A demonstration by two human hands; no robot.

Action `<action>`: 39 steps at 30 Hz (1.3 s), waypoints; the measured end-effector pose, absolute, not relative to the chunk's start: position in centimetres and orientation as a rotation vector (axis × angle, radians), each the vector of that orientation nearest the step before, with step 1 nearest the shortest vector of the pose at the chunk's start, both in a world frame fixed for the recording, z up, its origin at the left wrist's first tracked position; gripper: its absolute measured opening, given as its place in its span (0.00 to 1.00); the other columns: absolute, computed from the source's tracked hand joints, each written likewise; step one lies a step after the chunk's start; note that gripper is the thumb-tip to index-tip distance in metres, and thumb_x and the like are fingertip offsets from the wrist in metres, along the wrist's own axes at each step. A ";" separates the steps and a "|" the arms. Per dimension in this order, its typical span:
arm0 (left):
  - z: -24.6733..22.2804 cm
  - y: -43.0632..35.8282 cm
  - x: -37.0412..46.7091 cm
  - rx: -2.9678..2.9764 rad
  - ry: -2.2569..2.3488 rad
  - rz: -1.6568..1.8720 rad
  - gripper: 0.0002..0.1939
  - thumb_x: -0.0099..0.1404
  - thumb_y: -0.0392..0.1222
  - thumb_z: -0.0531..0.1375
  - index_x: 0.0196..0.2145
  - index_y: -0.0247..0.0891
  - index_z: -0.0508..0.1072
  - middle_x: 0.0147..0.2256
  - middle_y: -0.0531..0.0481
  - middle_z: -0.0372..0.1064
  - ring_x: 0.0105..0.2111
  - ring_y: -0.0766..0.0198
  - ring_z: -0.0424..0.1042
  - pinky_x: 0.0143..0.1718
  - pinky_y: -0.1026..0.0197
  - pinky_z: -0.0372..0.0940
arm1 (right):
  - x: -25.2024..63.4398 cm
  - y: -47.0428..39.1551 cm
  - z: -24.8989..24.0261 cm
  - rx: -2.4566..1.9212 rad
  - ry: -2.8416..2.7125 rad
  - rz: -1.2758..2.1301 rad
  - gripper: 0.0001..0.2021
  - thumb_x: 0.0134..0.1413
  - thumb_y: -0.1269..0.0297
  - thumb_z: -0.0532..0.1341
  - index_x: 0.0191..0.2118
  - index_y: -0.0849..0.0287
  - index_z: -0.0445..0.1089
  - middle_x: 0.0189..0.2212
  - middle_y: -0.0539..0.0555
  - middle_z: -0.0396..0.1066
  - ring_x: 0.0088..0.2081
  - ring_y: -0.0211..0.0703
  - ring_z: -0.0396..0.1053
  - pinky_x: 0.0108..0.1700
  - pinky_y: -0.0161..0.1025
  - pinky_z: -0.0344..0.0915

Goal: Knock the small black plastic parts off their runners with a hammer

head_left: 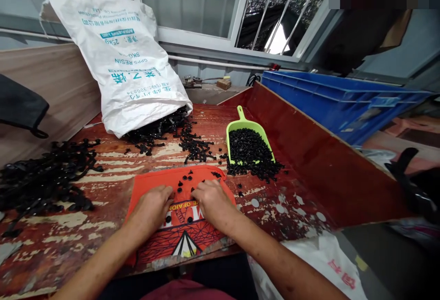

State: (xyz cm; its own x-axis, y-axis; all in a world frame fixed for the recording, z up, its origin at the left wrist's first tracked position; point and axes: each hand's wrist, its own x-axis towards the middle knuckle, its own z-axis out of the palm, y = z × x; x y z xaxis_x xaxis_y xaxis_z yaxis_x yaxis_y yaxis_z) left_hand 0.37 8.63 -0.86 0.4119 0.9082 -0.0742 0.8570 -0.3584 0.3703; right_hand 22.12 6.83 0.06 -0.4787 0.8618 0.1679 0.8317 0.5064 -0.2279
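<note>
My left hand (153, 202) rests over an orange printed cloth (147, 185), fingers curled together; whatever they pinch is hidden. Opposite it, my right hand (213, 201) is closed too, thumb and fingertips drawn together at a small black plastic piece (192, 190). Several more small black pieces (179, 183) lie scattered on the cloth, between and beyond the hands. Just past the cloth on the right sits a lime-green dustpan (242, 115), heaped with the same sort of black pieces (249, 146), some spilling off its front lip.
A white woven sack (137, 57) leans at the back left, branching black plastic parts (161, 128) pouring from its mouth. Another tangled black pile (51, 176) covers the table's left side. A red-brown board (309, 158) walls the right, with a blue crate (330, 102) behind it.
</note>
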 end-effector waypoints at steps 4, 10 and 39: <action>-0.7 8.7 -1.1 2.289 1.527 0.225 0.08 0.65 0.34 0.51 0.29 0.40 0.66 0.31 0.46 0.72 0.33 0.58 0.71 0.37 0.60 0.62 | 23.1 7.1 0.7 -1.458 -2.443 0.170 0.12 0.61 0.76 0.57 0.42 0.55 0.76 0.32 0.51 0.73 0.39 0.42 0.65 0.45 0.39 0.55; -0.2 8.5 0.6 2.284 1.500 0.266 0.08 0.64 0.34 0.52 0.28 0.39 0.67 0.30 0.47 0.72 0.32 0.58 0.71 0.35 0.61 0.61 | 22.1 6.6 0.9 -1.441 -2.550 0.092 0.04 0.60 0.71 0.61 0.37 0.58 0.74 0.33 0.54 0.73 0.40 0.46 0.63 0.46 0.44 0.53; -1.8 6.4 -2.2 2.222 1.602 0.409 0.08 0.57 0.30 0.52 0.30 0.40 0.66 0.31 0.48 0.69 0.35 0.57 0.69 0.39 0.58 0.60 | 19.2 8.9 1.4 -1.320 -2.593 0.150 0.05 0.62 0.67 0.61 0.36 0.58 0.74 0.35 0.53 0.71 0.40 0.44 0.62 0.43 0.43 0.51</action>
